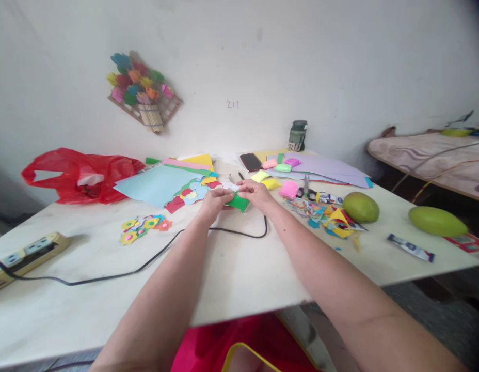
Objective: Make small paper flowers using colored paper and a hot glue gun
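Note:
Both my hands meet over the middle of the white table. My left hand (217, 200) and my right hand (255, 194) pinch the top edge of a small green packet (238, 202), one from each side. The packet's upper edge is partly hidden by the fingers. Left of my left hand lie colourful paper cutouts (188, 195) and a pile of paper flowers (143, 227). Close to my right hand are a yellow packet (271, 184) and a pink packet (289, 189).
A black cable (146, 264) curves from the power strip (28, 254) to below my hands. Scissors (306, 190), paper scraps (337, 223), green fruit (360, 207) and a tube (411, 247) lie right. Behind are a phone (251, 161), a red bag (88, 175) and a bottle (298, 135).

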The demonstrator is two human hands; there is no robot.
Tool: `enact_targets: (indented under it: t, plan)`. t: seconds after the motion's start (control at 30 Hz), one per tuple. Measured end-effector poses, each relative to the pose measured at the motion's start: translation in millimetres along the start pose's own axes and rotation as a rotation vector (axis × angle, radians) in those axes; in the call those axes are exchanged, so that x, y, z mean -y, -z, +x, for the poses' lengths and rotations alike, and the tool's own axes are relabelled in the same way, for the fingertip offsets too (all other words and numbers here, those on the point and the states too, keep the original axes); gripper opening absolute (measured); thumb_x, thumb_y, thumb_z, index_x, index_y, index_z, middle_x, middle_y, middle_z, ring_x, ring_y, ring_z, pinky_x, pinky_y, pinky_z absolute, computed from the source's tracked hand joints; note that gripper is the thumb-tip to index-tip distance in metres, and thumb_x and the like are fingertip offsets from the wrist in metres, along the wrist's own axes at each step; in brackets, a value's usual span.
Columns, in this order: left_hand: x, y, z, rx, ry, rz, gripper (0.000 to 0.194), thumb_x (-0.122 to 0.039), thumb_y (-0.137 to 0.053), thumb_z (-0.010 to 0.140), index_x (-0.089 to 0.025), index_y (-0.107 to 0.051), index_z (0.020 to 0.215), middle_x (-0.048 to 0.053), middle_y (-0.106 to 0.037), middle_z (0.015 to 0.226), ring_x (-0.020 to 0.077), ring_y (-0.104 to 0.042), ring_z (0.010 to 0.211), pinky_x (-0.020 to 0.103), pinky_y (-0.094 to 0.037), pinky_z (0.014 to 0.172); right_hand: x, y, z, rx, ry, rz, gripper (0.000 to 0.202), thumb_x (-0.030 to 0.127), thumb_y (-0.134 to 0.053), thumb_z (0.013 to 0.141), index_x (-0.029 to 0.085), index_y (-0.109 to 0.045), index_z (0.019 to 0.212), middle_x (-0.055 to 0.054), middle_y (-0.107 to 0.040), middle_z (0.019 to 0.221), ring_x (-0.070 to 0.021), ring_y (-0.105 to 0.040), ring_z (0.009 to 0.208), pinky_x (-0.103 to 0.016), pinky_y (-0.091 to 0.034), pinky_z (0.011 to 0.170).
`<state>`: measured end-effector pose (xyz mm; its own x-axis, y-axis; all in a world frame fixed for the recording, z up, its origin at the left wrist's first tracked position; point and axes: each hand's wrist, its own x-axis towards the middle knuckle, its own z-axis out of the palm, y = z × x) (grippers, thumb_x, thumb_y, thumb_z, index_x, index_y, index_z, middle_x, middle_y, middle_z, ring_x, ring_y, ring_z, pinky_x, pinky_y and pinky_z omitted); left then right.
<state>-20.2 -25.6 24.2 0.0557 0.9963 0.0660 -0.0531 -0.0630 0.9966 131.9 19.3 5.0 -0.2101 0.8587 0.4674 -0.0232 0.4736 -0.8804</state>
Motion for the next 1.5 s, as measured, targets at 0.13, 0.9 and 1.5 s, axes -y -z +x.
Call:
enact_targets:
  t: [0.13, 0.9, 1.5]
  plan:
    - [1.9, -0.3, 1.9, -0.036, -0.026, 0.026, 0.033, -0.038, -0.076, 0.049, -0.012, -0.064, 0.067, 0.003, -0.060, 0.065, 0.0138, -0.057, 0.064, 0.029, -0.051, 0.060, 0.7, -2.2, -0.2, -0.039, 0.013, -0.023, 0.005, 0.015, -0.066, 0.057, 0.018, -0.067, 0.061, -0.003, -0.064, 0.089, -0.0158, -0.059, 0.083, -0.030, -0.045, 0.079]
    - [6.9, -0.5, 6.4, -0.033, -0.101, 0.063, 0.035, -0.038, -0.075, 0.051, -0.013, -0.062, 0.070, 0.001, -0.059, 0.062, 0.0140, -0.058, 0.060, 0.030, -0.051, 0.057, 5.8, -4.4, -3.2, -0.107, -0.137, 0.124, 0.007, 0.016, -0.070, 0.052, 0.017, -0.066, 0.057, -0.003, -0.068, 0.088, -0.0168, -0.061, 0.083, -0.032, -0.046, 0.081]
    - [8.6, 0.0, 8.7, -0.017, -0.075, 0.058, 0.037, -0.040, -0.075, 0.052, -0.011, -0.062, 0.072, 0.002, -0.062, 0.062, 0.0149, -0.060, 0.059, 0.031, -0.052, 0.057, 5.8, -3.7, -2.8, -0.065, -0.094, 0.063, 0.007, 0.016, -0.068, 0.057, 0.017, -0.069, 0.064, -0.004, -0.071, 0.080, -0.0207, -0.063, 0.091, -0.035, -0.044, 0.089]
